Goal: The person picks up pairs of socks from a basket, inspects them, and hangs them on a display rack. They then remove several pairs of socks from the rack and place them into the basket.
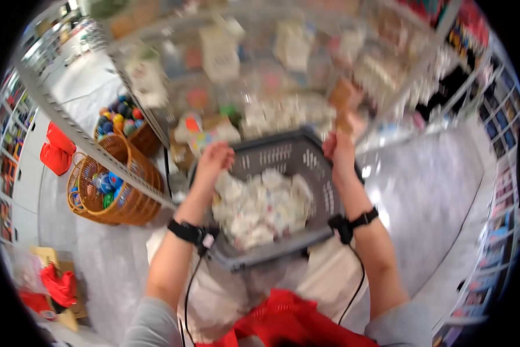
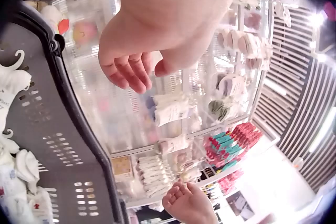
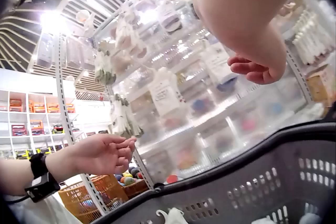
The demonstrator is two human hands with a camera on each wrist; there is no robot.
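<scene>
A grey plastic basket [image 1: 323, 191] with slotted walls sits in front of the person, between the knees. Inside lies a heap of white cloth items [image 1: 260, 208], some with small white hanger hooks [image 2: 18, 60]. The left hand [image 1: 215, 159] hovers over the basket's left side, fingers loosely bent and nothing in them. On the other side the right hand [image 1: 341, 153] is raised near the far right rim, likewise without anything in its loosely curled fingers. Both wrist views show the hands above the basket's rim, apart from the goods hanging behind.
Beyond the basket stands a shelf rack with transparent bins [image 3: 210, 103] and hanging packaged goods [image 3: 167, 91]. Wicker baskets [image 1: 141, 173] of colourful balls stand at left, behind a perforated metal post [image 1: 86, 136]. Wire shelving [image 1: 491, 243] runs along the right. Red cloth [image 1: 57, 283] lies at lower left.
</scene>
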